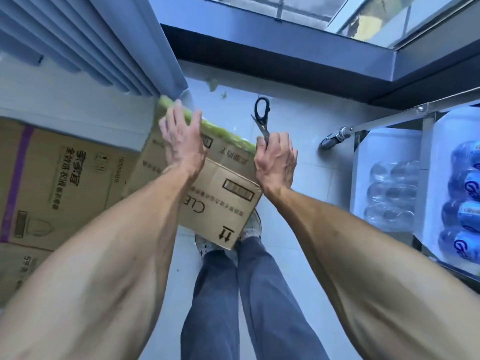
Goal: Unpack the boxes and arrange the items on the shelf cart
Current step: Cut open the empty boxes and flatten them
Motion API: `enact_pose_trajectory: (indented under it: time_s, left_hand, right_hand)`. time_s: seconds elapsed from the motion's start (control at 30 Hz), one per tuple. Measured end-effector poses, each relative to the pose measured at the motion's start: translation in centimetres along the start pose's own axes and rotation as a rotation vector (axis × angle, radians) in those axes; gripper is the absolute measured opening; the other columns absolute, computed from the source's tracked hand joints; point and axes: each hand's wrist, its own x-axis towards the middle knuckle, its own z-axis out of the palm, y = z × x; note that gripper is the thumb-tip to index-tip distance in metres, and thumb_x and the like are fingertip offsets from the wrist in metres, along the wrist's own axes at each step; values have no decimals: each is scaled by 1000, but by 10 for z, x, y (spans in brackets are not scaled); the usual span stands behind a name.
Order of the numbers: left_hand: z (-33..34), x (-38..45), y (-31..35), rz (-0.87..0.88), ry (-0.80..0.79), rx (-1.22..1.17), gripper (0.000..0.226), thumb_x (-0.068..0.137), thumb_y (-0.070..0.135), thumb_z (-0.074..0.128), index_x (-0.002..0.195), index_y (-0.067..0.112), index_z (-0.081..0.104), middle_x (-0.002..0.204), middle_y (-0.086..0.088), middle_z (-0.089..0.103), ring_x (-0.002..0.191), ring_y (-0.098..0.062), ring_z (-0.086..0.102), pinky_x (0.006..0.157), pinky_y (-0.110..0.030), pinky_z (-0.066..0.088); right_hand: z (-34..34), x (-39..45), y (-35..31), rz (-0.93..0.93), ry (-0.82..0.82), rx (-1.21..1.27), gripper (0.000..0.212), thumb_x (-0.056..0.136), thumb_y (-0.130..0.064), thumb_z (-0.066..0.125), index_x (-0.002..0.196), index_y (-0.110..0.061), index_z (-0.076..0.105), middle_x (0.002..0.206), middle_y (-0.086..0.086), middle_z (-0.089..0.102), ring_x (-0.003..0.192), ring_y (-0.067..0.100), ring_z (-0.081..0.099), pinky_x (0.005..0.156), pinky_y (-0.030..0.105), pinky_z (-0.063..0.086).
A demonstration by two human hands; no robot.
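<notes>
A brown cardboard box (228, 201) with printed text and a green strip along its far edge sits tilted on the floor in front of my feet. My left hand (181, 136) rests flat on its top near the green edge, fingers straight. My right hand (275, 159) grips a pair of black-handled scissors (261, 115) by the blades, handles pointing away from me, just off the box's right edge. The shelf cart (426, 141) stands at the right, holding clear bottles (392, 193) and blue-labelled bottles (465, 198).
A larger cardboard box (59, 188) with a purple stripe lies at the left against the wall. Grey curtains (104, 42) hang at upper left. A dark window ledge (285, 63) runs across the back. The cart's caster wheel (332, 140) stands on the white tiled floor.
</notes>
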Motion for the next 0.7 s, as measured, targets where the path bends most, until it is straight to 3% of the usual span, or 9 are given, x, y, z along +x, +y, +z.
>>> enact_pose_trajectory:
  time_s: [0.07, 0.13, 0.3, 0.37, 0.43, 0.57, 0.63, 0.7]
  left_hand:
    - [11, -7, 5, -187, 51, -105, 63, 77, -1, 58, 134, 19, 42, 152, -20, 30, 138, -35, 32, 113, -47, 25]
    - [29, -26, 4, -375, -10, -171, 55, 81, 5, 53, 133, 17, 42, 147, -19, 34, 133, -36, 38, 110, -47, 29]
    - [84, -107, -11, -967, -371, -391, 51, 91, 15, 50, 139, 7, 34, 136, -24, 45, 122, -39, 48, 98, -46, 41]
    - [108, -137, -19, -1149, -478, -454, 53, 92, 16, 49, 141, 2, 31, 139, -25, 43, 123, -43, 49, 101, -47, 42]
    - [133, -157, -25, -1299, -534, -557, 51, 92, 18, 50, 137, 0, 37, 140, -25, 45, 124, -44, 49, 101, -46, 41]
    - [172, -168, -31, -1415, -574, -805, 50, 89, 35, 54, 127, 3, 51, 130, -19, 57, 112, -39, 56, 93, -42, 46]
    - [185, -162, -33, -1421, -495, -901, 40, 86, 40, 55, 108, 7, 56, 121, -16, 60, 96, -34, 56, 83, -38, 44]
    - [192, -152, -34, -1388, -402, -933, 34, 84, 43, 54, 96, 11, 53, 117, -14, 62, 91, -33, 56, 81, -37, 44]
  right_hand:
    - [11, -2, 11, 14, -43, -13, 25, 101, -35, 41, 91, -15, 52, 97, 5, 53, 87, 25, 51, 79, 37, 39]
    - [25, -14, 24, 80, -142, -7, 28, 101, -36, 39, 96, -13, 55, 99, 6, 55, 87, 26, 54, 77, 37, 41]
    - [65, -61, 52, 141, -413, -31, 36, 101, -35, 39, 123, -10, 50, 97, 6, 55, 87, 25, 58, 68, 29, 46]
    - [82, -76, 53, 110, -527, -90, 34, 101, -36, 39, 109, -8, 58, 104, 10, 56, 97, 29, 59, 80, 38, 51]
    - [101, -84, 53, 57, -542, -154, 36, 100, -35, 40, 107, -8, 62, 118, 12, 51, 112, 29, 51, 96, 43, 46]
    - [142, -72, 48, -76, -472, -213, 35, 100, -35, 39, 104, -7, 60, 138, 15, 40, 131, 29, 37, 111, 44, 32]
    - [162, -63, 44, -51, -495, -205, 37, 100, -36, 39, 102, -6, 60, 152, 17, 30, 142, 31, 26, 116, 45, 26]
    - [176, -59, 40, 8, -472, -187, 39, 99, -37, 40, 95, -4, 61, 155, 18, 25, 146, 31, 20, 112, 45, 30]
